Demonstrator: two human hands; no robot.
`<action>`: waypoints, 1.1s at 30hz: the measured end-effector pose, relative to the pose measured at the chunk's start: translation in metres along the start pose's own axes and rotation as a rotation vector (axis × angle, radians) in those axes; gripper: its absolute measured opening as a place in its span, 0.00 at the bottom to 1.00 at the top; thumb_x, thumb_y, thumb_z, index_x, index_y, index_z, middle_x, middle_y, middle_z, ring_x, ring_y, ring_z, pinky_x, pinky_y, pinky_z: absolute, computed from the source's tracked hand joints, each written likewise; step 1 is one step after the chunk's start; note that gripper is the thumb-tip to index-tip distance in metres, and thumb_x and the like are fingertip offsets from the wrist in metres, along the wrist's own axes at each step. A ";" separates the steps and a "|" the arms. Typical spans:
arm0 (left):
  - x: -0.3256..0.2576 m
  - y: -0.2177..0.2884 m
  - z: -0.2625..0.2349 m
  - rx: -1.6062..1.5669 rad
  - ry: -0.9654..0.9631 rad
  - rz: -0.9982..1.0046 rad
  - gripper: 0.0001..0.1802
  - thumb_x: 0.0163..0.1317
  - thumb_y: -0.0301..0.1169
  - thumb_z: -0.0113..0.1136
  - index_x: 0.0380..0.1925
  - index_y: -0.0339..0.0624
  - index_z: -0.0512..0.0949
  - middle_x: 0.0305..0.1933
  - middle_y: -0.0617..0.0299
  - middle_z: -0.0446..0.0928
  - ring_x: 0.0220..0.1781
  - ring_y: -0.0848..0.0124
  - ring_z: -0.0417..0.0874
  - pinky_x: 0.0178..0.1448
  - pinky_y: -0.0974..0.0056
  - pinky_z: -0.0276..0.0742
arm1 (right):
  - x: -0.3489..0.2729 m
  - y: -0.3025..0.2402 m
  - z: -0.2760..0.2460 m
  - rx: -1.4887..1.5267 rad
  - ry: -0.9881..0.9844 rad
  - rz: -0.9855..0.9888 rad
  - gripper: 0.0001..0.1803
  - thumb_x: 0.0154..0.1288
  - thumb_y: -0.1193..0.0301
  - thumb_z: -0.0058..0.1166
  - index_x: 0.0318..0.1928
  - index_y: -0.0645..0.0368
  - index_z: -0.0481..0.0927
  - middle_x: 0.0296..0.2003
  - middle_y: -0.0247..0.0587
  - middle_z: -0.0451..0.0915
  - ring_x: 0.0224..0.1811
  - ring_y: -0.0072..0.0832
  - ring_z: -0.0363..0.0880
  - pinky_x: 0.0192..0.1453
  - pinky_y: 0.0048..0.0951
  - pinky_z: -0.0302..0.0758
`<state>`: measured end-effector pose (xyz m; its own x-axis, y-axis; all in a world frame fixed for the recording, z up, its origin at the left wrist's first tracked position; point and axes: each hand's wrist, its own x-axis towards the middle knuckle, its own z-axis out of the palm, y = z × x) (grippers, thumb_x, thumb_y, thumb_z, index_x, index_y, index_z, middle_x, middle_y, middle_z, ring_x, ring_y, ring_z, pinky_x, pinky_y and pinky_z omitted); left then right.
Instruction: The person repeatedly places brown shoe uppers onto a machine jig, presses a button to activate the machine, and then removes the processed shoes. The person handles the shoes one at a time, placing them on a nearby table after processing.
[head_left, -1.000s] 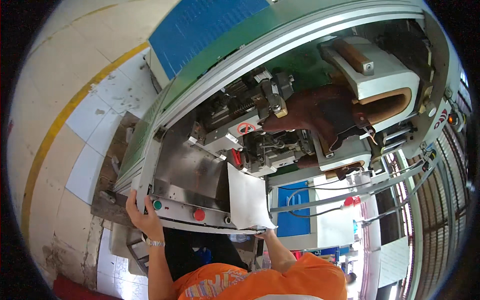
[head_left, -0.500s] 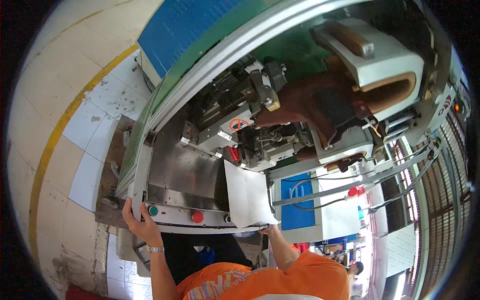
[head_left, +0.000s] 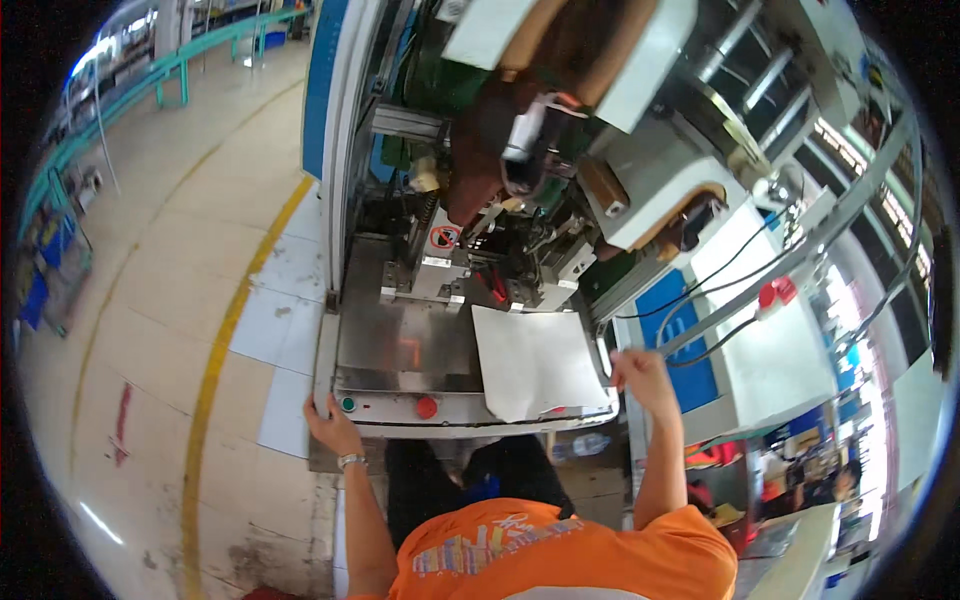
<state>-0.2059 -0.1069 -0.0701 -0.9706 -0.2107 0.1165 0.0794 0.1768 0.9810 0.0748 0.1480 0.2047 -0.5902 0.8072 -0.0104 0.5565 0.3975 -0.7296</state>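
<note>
White sheet lying across the machine's steel bed, 1 hand clasping the frame and 1 hovering beside it.

The left hand is holding the left front corner of the white frame, its thumb and fingers straddling the edge, near the green button. The right hand is hovering just beyond the right front corner, its fingers bunching narrow; whether they are pinching anything, I cannot tell. Between the 2 hands, the white sheet is covering the right part of the steel bed and overlapping the front panel, right of the red button. It is looking thin, light and bendy, probably creasing easily and sliding on smooth metal; its near edge is offering the handiest hold.
</note>
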 end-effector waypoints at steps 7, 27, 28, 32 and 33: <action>0.019 -0.013 -0.016 0.003 -0.055 0.024 0.17 0.57 0.30 0.53 0.45 0.31 0.69 0.46 0.49 0.73 0.48 0.56 0.72 0.52 0.59 0.67 | 0.036 -0.192 0.012 0.144 0.481 -0.983 0.19 0.50 0.78 0.58 0.45 0.60 0.73 0.33 0.38 0.74 0.24 0.19 0.70 0.29 0.20 0.68; -0.020 0.244 -0.046 -0.573 -0.660 0.452 0.21 0.54 0.24 0.55 0.50 0.37 0.65 0.57 0.52 0.64 0.60 0.63 0.64 0.63 0.59 0.58 | 0.052 -0.205 0.015 -0.008 0.913 -1.323 0.14 0.44 0.89 0.53 0.34 0.65 0.74 0.30 0.46 0.74 0.29 0.36 0.76 0.31 0.29 0.73; -0.030 0.258 -0.045 -0.534 -0.659 0.481 0.28 0.50 0.26 0.59 0.53 0.36 0.63 0.59 0.49 0.62 0.63 0.59 0.61 0.65 0.57 0.55 | 0.041 -0.201 0.014 -0.011 0.858 -1.263 0.13 0.44 0.89 0.53 0.34 0.65 0.74 0.30 0.46 0.74 0.29 0.37 0.76 0.31 0.29 0.73; -0.094 0.283 -0.030 -0.333 -0.744 0.679 0.51 0.42 0.34 0.68 0.62 0.35 0.46 0.67 0.41 0.43 0.69 0.51 0.45 0.68 0.52 0.43 | 0.001 -0.192 0.005 -0.174 0.576 -1.225 0.11 0.45 0.86 0.53 0.33 0.64 0.74 0.30 0.47 0.73 0.28 0.40 0.75 0.31 0.30 0.73; -0.112 0.282 -0.020 -0.380 -0.775 0.624 0.52 0.41 0.33 0.69 0.62 0.35 0.45 0.67 0.41 0.43 0.69 0.52 0.46 0.68 0.53 0.44 | -0.002 -0.188 0.006 -0.202 0.452 -1.220 0.10 0.46 0.84 0.53 0.33 0.64 0.75 0.28 0.47 0.72 0.27 0.41 0.74 0.30 0.32 0.73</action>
<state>-0.0698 -0.0526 0.1962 -0.6027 0.5066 0.6166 0.5489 -0.2977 0.7811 -0.0320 0.0688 0.3379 -0.5475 -0.0562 0.8349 -0.0907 0.9958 0.0075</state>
